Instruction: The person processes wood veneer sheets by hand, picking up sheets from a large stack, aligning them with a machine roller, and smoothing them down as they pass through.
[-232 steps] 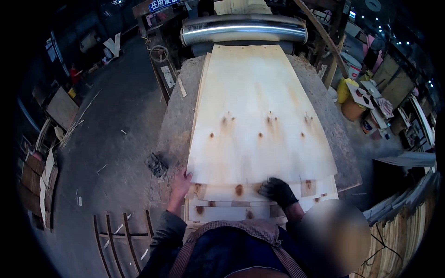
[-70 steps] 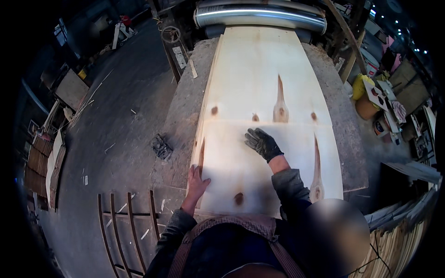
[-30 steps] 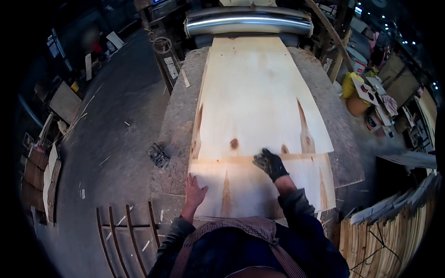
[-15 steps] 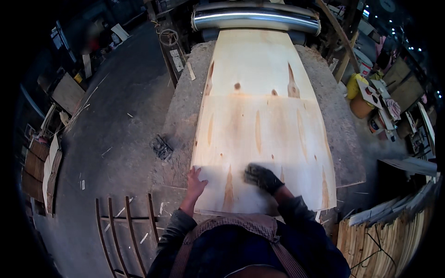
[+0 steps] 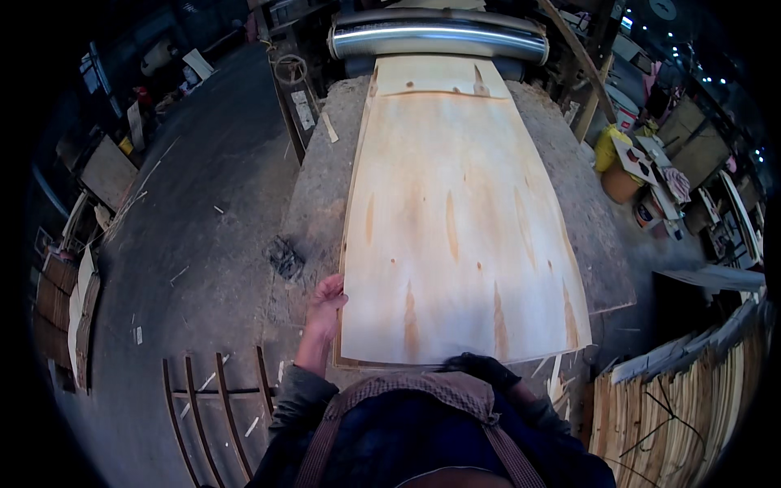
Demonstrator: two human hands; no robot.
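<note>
A pale wood veneer sheet [image 5: 472, 179] with brown knots and streaks lies on the table in front of me. Beyond it, the edge of another veneer sheet [image 5: 439, 77] crosses it close to a shiny metal roller [image 5: 439, 43], where that far sheet meets the machine. My bare left hand [image 5: 328, 297] is at the left edge of the nearer sheet, fingers closed on the edge. At its near edge is my right hand [image 5: 480, 368] in a dark glove, low against my apron; its fingers are blurred and partly hidden.
The stained table [image 5: 569, 163] shows on both sides of the sheets, with a dark lump [image 5: 285, 258] on its left. A metal rack [image 5: 218, 394] stands at lower left, stacked veneer strips [image 5: 675, 431] at lower right. Buckets and a yellow bag [image 5: 608, 150] are beyond the table's right side.
The far veneer sheet has slid away toward the roller, uncovering more of the nearer one. My left hand has closed at the left edge; my right hand has drawn back to the near edge.
</note>
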